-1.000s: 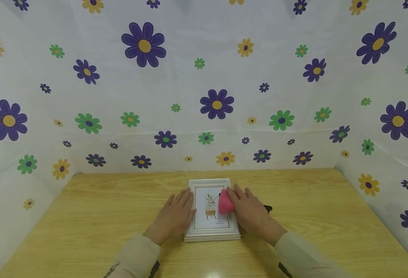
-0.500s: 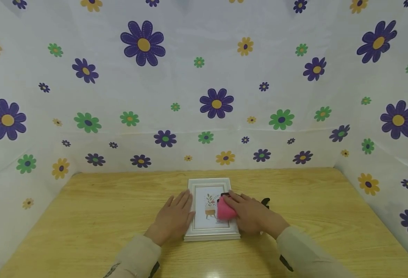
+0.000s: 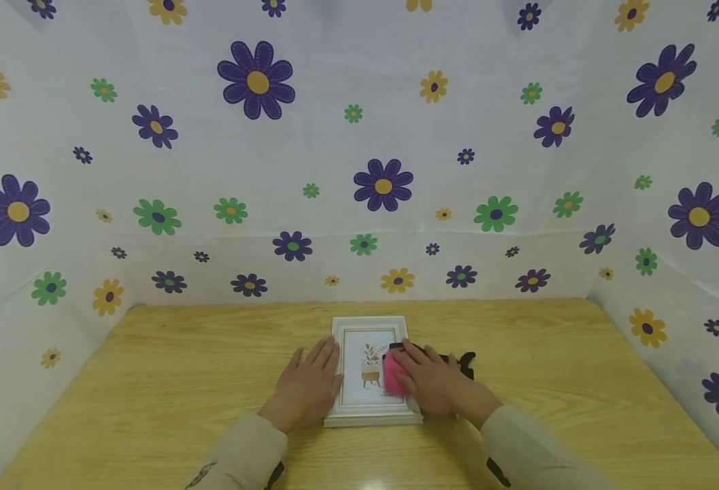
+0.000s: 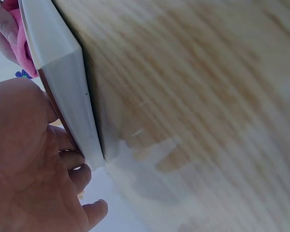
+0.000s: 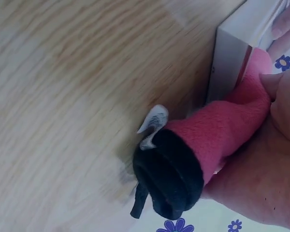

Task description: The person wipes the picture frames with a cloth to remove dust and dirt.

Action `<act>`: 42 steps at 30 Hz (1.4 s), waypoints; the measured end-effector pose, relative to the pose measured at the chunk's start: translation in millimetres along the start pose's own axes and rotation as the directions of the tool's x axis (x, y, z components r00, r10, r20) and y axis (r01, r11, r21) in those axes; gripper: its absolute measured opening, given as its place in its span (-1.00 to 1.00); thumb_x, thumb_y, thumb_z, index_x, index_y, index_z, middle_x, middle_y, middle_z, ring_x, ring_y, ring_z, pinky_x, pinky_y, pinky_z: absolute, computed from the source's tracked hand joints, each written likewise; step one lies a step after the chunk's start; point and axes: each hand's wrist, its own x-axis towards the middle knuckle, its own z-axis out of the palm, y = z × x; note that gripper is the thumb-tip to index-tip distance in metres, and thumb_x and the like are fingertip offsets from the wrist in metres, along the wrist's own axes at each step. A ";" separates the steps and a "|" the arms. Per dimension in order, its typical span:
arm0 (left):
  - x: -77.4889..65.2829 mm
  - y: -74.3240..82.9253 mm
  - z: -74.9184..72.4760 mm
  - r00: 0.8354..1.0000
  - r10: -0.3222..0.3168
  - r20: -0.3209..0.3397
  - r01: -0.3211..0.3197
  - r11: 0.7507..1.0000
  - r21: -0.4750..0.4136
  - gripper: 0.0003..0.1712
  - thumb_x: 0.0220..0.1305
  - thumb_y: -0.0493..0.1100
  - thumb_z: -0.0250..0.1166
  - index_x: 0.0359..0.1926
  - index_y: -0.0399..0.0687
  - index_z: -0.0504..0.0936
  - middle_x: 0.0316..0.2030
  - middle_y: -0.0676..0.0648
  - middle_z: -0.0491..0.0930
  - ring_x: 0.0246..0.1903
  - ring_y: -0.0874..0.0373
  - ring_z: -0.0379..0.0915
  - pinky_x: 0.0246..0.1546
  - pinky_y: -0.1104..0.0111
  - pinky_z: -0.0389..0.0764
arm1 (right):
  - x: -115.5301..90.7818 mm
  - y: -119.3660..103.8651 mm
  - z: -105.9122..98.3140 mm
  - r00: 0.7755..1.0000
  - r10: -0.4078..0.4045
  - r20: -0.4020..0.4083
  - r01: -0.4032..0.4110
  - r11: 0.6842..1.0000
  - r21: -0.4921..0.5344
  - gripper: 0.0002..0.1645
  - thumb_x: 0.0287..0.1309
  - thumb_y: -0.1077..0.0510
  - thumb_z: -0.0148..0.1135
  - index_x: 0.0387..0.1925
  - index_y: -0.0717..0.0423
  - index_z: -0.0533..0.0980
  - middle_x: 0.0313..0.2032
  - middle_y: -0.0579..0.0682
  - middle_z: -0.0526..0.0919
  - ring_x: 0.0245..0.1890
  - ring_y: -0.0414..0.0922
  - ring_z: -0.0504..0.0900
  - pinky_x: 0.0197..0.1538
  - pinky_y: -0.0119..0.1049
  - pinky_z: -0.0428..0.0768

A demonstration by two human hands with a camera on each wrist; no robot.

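A white picture frame lies flat on the table, its print showing a potted plant. My left hand rests along the frame's left edge, fingers extended, and in the left wrist view they lie against its side. On the right part of the glass my right hand holds a pink cloth. In the right wrist view the cloth is bunched under the palm with the thumb against it. Its black edging and white label hang past the hand, over the table.
The wood-patterned table extends on both sides of the frame. White sheeting printed with purple, yellow and green flowers surrounds it at the back and sides.
The right hand and pink cloth have slid slightly toward me along the right side of the glass. The left hand and the frame have stayed in place.
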 end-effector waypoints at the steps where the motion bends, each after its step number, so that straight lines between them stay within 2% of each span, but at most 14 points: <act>1: -0.3 0.7 -0.1 1.000 -0.005 0.003 0.005 1.000 0.009 -0.36 0.48 0.02 -0.12 0.41 -0.29 0.16 0.43 -0.19 0.06 0.40 -0.07 -0.04 0.34 -0.05 0.02 | -0.5 -0.4 0.7 1.000 0.010 0.005 -0.010 1.000 -0.011 -0.39 0.46 -0.15 -0.25 0.45 -0.13 0.13 0.46 -0.02 0.01 0.38 0.22 0.06 0.24 0.42 -0.01; 6: -0.7 3.0 -1.0 1.000 -0.016 0.008 0.016 0.999 0.039 -0.37 0.48 0.01 -0.10 0.41 -0.27 0.17 0.43 -0.17 0.07 0.39 -0.04 -0.03 0.35 -0.03 0.01 | -2.0 -1.0 3.7 0.999 0.033 0.014 -0.032 0.999 -0.023 -0.38 0.45 -0.17 -0.24 0.46 -0.19 0.11 0.47 -0.06 -0.01 0.38 0.23 0.06 0.21 0.46 -0.04; 13: 6.3 -7.4 16.5 0.999 0.029 -0.040 -0.026 0.997 0.070 -0.36 0.48 0.02 -0.16 0.41 -0.28 0.16 0.43 -0.18 0.06 0.39 -0.05 -0.03 0.35 -0.03 0.00 | -3.4 -4.2 1.4 0.999 0.032 0.008 -0.032 0.999 -0.018 -0.39 0.46 -0.14 -0.22 0.46 -0.15 0.12 0.47 -0.04 0.00 0.36 0.25 0.08 0.20 0.46 -0.01; 16: 6.5 -13.5 16.8 0.998 0.051 -0.026 -0.050 0.997 0.050 -0.27 0.48 0.16 -0.22 0.43 -0.25 0.13 0.44 -0.16 0.04 0.40 -0.02 -0.06 0.37 0.01 -0.05 | -2.6 -3.8 0.7 1.000 0.021 0.003 -0.021 0.999 -0.038 -0.40 0.46 -0.12 -0.22 0.46 -0.13 0.12 0.47 -0.03 0.00 0.36 0.25 0.10 0.20 0.45 0.02; 18: 6.0 -16.2 14.3 0.999 0.054 0.002 -0.054 0.998 0.024 -0.12 0.40 0.36 -0.27 0.44 -0.21 0.12 0.44 -0.13 0.02 0.41 0.02 -0.10 0.38 0.04 -0.11 | -1.7 -2.2 0.5 1.000 0.012 -0.002 -0.012 0.998 -0.060 -0.40 0.47 -0.10 -0.21 0.46 -0.13 0.11 0.47 -0.04 0.00 0.35 0.24 0.12 0.20 0.44 0.05; 20: 5.7 -17.6 12.2 0.998 0.054 0.027 -0.054 0.998 0.010 0.07 0.25 0.55 -0.32 0.46 -0.17 0.09 0.45 -0.09 0.01 0.42 0.06 -0.13 0.39 0.08 -0.16 | -0.9 -0.4 0.1 1.000 0.005 -0.007 -0.005 0.997 -0.075 -0.40 0.46 -0.09 -0.20 0.46 -0.12 0.12 0.46 -0.04 0.01 0.35 0.23 0.14 0.20 0.43 0.08; 22: 5.3 -17.0 9.2 0.997 0.065 0.029 -0.064 0.998 -0.009 0.20 0.12 0.65 -0.33 0.45 -0.19 0.12 0.44 -0.11 0.03 0.42 0.06 -0.11 0.39 0.07 -0.15 | -0.3 1.7 0.1 1.000 0.001 -0.007 -0.001 0.997 -0.080 -0.40 0.46 -0.08 -0.18 0.45 -0.12 0.12 0.46 -0.04 0.02 0.34 0.23 0.15 0.20 0.42 0.09; 27: 3.8 -14.6 3.8 0.995 0.104 0.004 -0.104 0.994 -0.016 0.28 0.05 0.68 -0.24 0.40 -0.30 0.17 0.41 -0.20 0.09 0.40 -0.03 -0.05 0.37 0.06 -0.02 | 0.4 4.5 0.6 1.000 -0.016 -0.005 0.016 0.998 -0.055 -0.40 0.46 -0.07 -0.17 0.46 -0.09 0.11 0.46 -0.02 0.01 0.35 0.23 0.14 0.22 0.40 0.06; 32: 1.9 -17.8 0.5 0.990 0.135 0.044 -0.131 0.988 -0.076 0.45 -0.16 0.72 0.02 0.44 -0.32 0.03 0.45 -0.24 -0.05 0.42 -0.06 -0.17 0.38 0.08 -0.04 | 0.8 4.8 -0.4 1.000 -0.018 -0.005 0.018 0.999 -0.048 -0.39 0.46 -0.06 -0.17 0.46 -0.07 0.11 0.46 0.00 0.00 0.35 0.22 0.13 0.23 0.41 0.04; 35: 3.1 -20.3 1.6 0.986 0.154 0.056 -0.147 0.982 -0.119 0.51 -0.23 0.72 0.10 0.45 -0.33 -0.02 0.46 -0.25 -0.13 0.43 -0.06 -0.23 0.38 0.09 -0.06 | 0.6 4.6 -0.1 1.000 -0.006 0.002 0.006 0.999 -0.049 -0.39 0.46 -0.06 -0.17 0.46 -0.08 0.10 0.46 -0.01 0.00 0.35 0.22 0.13 0.23 0.40 0.04; 39: 6.1 -20.9 3.1 0.986 0.153 0.067 -0.144 0.983 -0.115 0.55 -0.28 0.77 0.02 0.45 -0.33 -0.06 0.46 -0.25 -0.19 0.44 -0.06 -0.28 0.38 0.10 -0.09 | 0.7 4.3 0.9 1.000 -0.003 0.007 0.003 0.999 -0.042 -0.39 0.46 -0.06 -0.18 0.46 -0.09 0.10 0.47 -0.01 0.00 0.35 0.22 0.13 0.23 0.40 0.04; 42: 8.0 -20.0 2.4 0.988 0.129 0.081 -0.121 0.989 -0.090 0.58 -0.31 0.79 -0.01 0.46 -0.32 -0.08 0.47 -0.25 -0.20 0.44 -0.06 -0.30 0.38 0.09 -0.11 | 0.8 3.5 0.9 1.000 -0.007 0.002 0.007 0.999 -0.033 -0.39 0.46 -0.07 -0.17 0.46 -0.09 0.10 0.47 0.00 0.00 0.35 0.22 0.13 0.23 0.41 0.04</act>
